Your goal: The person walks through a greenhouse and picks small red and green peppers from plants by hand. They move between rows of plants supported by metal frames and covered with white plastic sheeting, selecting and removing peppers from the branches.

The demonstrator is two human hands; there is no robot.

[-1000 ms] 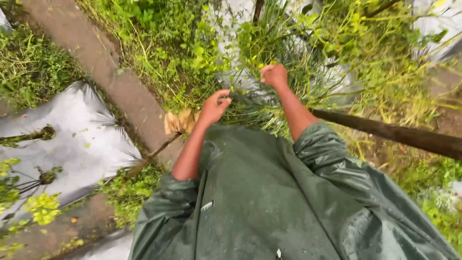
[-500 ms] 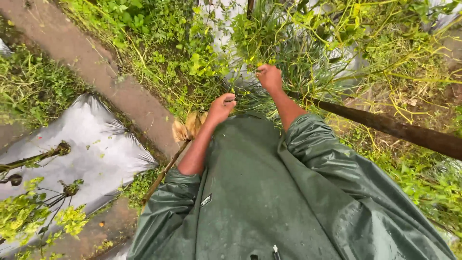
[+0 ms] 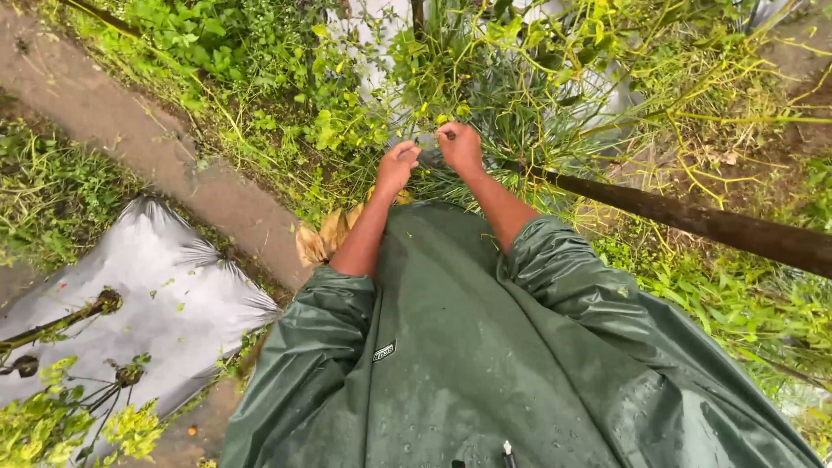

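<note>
Having drawn closer together, the left hand (image 3: 397, 166) and right hand (image 3: 460, 146) are both closing fists around weed stems (image 3: 433, 130) beside the dark pole (image 3: 693, 221), apparently mid-pull.

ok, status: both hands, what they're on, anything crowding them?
Left hand and right hand both fisted in the green weeds, grip contents hidden. Dark pole slants just right of the right forearm. Dry brown leaves beside the left arm.

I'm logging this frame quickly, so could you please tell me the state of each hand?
Left hand: curled among the green stems; grip cannot be told.
Right hand: closed in a fist on a thin stem.
</note>
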